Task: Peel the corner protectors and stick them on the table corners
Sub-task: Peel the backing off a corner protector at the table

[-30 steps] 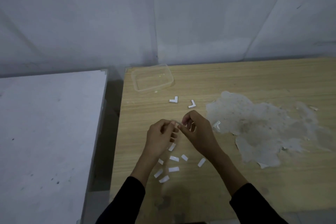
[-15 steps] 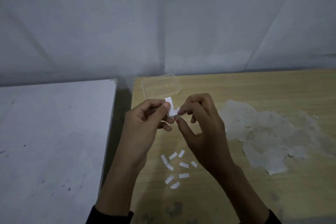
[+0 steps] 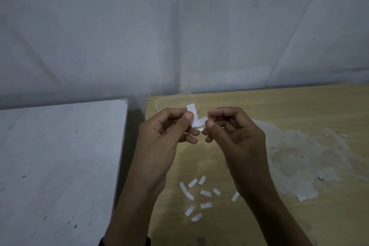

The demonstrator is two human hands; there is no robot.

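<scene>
An L-shaped white protector [image 3: 196,120] is held in the air above the desk [image 3: 299,105], between the two grips and in front of a clear tray [image 3: 169,101] that stands at the desk's far left corner. One arm of the L is pinched by the left grip [image 3: 159,141] between thumb and forefinger, and the end of that arm stands up past the thumb. The other arm is pinched at its end by the right grip [image 3: 237,139], thumb below and fingertips above. Both grips are thus clenched on the protector, with the remaining fingers curled in. Whether any backing is lifted cannot be told.

On the desk below the wrists, small white strips [image 3: 205,193] are scattered close together. To their right, a large pale, rough patch [image 3: 299,161] is spread over the wood. A grey surface [image 3: 60,155] is seen on the left, parted from the desk by a dark gap. A dark sleeve [image 3: 103,242] is seen at the left forearm.
</scene>
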